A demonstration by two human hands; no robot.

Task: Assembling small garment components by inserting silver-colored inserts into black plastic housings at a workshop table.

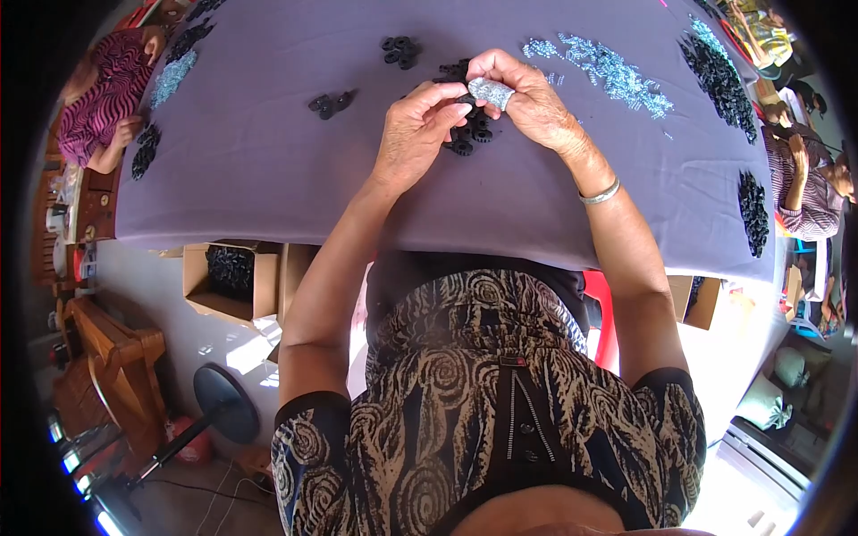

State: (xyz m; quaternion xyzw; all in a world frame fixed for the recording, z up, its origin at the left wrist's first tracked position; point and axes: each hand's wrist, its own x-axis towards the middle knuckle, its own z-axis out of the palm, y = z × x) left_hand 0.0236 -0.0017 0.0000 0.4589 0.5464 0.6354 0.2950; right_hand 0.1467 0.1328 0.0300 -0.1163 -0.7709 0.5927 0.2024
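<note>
My left hand (413, 129) and my right hand (536, 103) meet over the far middle of the table, fingers closed in a pinch. Between the left fingertips a bit of a small black part (465, 100) shows; most of it is hidden. A silvery-grey wrap (491, 93) covers the right thumb. What the right fingertips grip is hidden behind it. Under and around the hands lies a pile of small black round parts (460, 143). To the right spreads a heap of tiny shiny bluish-silver pieces (617, 76), which look like springs.
A grey-purple cloth covers the table (286, 179). Smaller clusters of black parts (399, 52) lie left of the hands. Longer black heaps (724, 89) line the right edge. Co-workers sit at the left and right sides. A cardboard box (231, 281) of black parts stands below the table edge.
</note>
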